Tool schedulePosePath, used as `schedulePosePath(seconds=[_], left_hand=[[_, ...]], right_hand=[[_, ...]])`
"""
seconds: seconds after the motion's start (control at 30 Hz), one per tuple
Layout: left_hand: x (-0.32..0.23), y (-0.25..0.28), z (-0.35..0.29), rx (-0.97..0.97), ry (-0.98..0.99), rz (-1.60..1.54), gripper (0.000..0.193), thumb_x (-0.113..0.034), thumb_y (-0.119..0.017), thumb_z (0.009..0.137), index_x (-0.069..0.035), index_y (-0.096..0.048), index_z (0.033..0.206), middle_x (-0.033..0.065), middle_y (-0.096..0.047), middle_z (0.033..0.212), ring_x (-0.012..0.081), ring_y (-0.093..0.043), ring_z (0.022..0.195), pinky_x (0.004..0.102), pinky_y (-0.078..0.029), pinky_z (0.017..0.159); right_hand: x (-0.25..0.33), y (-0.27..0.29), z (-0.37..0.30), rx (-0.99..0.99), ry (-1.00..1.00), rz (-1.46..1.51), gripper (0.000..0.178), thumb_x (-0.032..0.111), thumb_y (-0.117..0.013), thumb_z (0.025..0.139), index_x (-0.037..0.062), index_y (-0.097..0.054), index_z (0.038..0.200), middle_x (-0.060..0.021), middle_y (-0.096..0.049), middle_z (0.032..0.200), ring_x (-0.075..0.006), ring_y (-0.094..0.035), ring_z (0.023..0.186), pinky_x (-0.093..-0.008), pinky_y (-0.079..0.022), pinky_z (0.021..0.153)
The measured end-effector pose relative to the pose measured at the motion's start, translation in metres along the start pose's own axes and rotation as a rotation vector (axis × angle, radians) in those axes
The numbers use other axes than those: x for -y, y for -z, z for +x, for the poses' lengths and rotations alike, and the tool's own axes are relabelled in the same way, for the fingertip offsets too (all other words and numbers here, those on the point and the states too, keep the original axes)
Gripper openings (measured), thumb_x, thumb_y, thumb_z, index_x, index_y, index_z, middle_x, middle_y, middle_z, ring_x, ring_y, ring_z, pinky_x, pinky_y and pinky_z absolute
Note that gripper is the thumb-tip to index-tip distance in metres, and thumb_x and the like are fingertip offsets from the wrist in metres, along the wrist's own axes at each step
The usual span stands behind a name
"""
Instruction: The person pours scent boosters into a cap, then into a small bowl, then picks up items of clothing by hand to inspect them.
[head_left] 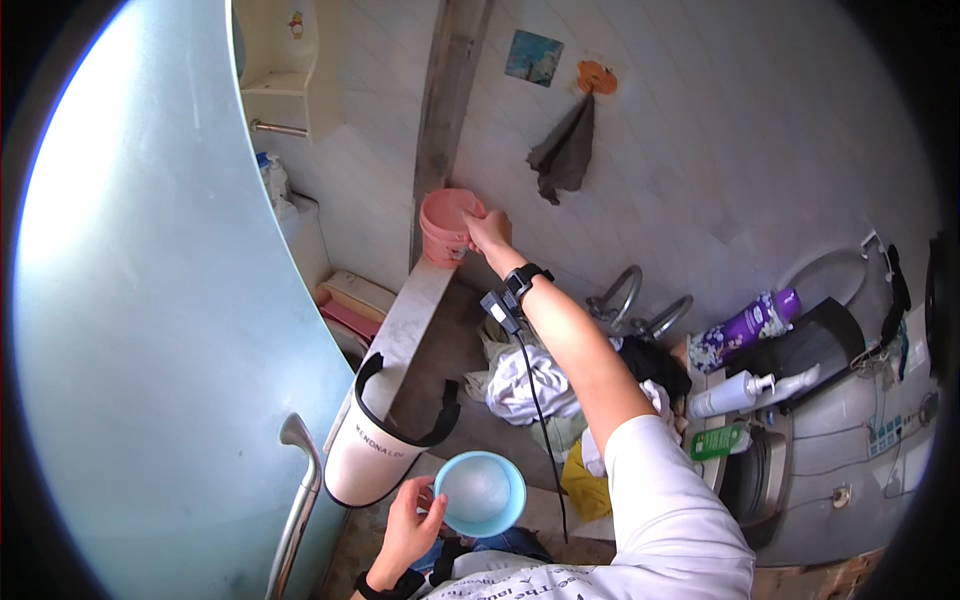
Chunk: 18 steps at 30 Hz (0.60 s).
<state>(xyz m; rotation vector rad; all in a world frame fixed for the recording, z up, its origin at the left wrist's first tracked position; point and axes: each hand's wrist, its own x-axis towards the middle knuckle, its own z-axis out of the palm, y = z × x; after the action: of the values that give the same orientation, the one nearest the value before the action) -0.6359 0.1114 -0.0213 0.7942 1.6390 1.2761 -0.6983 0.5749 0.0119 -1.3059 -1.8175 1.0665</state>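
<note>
My right arm reaches far forward, a dark watch-like band at the wrist. The fingers of my right hand (490, 232) close on the rim of a pink bucket (445, 240), which is at the far end of a pale ledge. Close to my body, my left hand (405, 535) curls at the left side of a light blue round tub (519, 495), thumb and fingers at its rim. Something whitish shows inside the tub; I cannot tell what it is. Just beyond my left hand is a white container (365, 465) with a black rim.
A frosted glass door (180, 330) with a metal handle (298, 480) fills the left. Crumpled clothes (530, 388) lie under my right arm. To the right are a purple bottle (745, 330), a white pump bottle (725, 395) and a green bottle (718, 442). A dark cable (540, 420) hangs from the right wrist.
</note>
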Motion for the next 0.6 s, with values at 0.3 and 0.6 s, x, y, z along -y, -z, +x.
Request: schedulePosePath(seconds=[0.3,0.6], left_hand=[[-0.011,0.009,0.006,0.025,-0.062,0.133,0.036,-0.019,-0.066,0.082,0.004,-0.054,0.107,0.0116,-0.055,0.085,0.0169,-0.061,0.063,0.0278,-0.05,0.057],[-0.009,0.016,0.012,0.138,0.015,0.022,0.033,-0.015,-0.065,0.084,0.004,-0.051,0.108,0.0116,-0.052,0.089,0.0168,-0.064,0.058,0.0258,-0.05,0.053]], right_hand=[[0.002,-0.001,0.012,0.096,-0.366,0.427,0.021,0.016,-0.066,0.079,0.0062,-0.055,0.064,-0.0014,-0.053,0.054,-0.0065,-0.043,0.039,-0.0217,-0.028,0.032],[-0.011,0.099,-0.027,-0.316,0.477,-0.308,0.017,0.017,-0.066,0.08,0.0026,-0.066,0.069,-0.0061,-0.061,0.054,-0.016,-0.058,0.048,-0.029,-0.044,0.05]])
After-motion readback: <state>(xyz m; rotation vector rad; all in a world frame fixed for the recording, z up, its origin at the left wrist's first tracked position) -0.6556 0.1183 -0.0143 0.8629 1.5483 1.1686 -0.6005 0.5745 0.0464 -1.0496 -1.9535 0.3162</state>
